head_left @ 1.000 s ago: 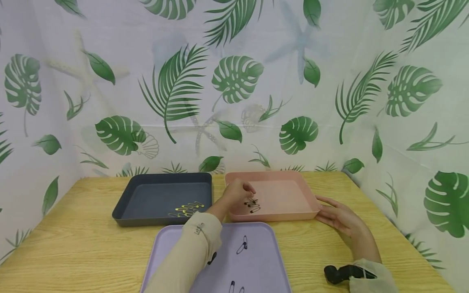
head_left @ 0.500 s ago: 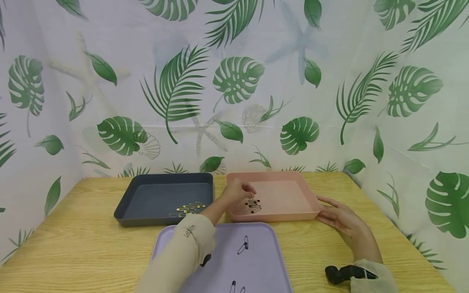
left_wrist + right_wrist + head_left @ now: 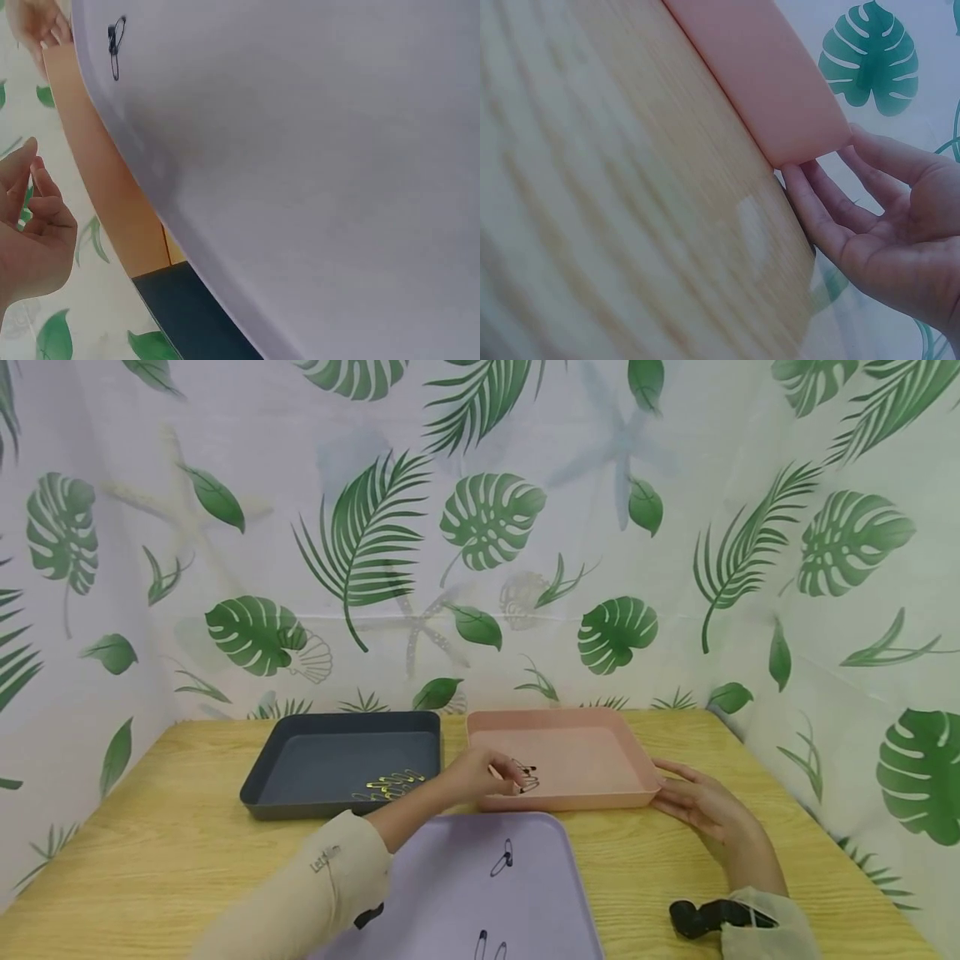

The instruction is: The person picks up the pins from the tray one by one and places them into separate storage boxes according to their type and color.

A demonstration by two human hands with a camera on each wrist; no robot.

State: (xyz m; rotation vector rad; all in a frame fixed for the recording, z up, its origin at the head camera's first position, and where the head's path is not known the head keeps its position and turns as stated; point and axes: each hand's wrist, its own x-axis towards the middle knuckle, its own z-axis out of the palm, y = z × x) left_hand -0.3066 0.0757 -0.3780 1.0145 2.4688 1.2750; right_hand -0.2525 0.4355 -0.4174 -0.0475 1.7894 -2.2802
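My left hand (image 3: 487,774) hovers at the near left side of the pink tray (image 3: 585,799), thumb and forefinger tips close together, with nothing visible between them in the left wrist view. Beyond its fingertips, a few black safety pins (image 3: 531,781) lie in that tray, partly hidden by the hand. Relaxed, nearly straight fingers of my right hand (image 3: 705,806) touch the pink tray's near right corner; the right wrist view shows these fingertips (image 3: 791,174) at the lower edge. Closer to me, the lilac tray (image 3: 555,893) bears more black safety pins (image 3: 504,858).
On the left stands a dark grey tray (image 3: 300,810) holding several yellow safety pins (image 3: 390,786). All three trays rest on a wooden table (image 3: 150,868). Leaf-printed cloth (image 3: 480,610) hangs behind and along both sides.
My left hand has come down and towards me from above the pins in the pink tray, its forearm swinging left. My right hand has stayed at the tray's corner.
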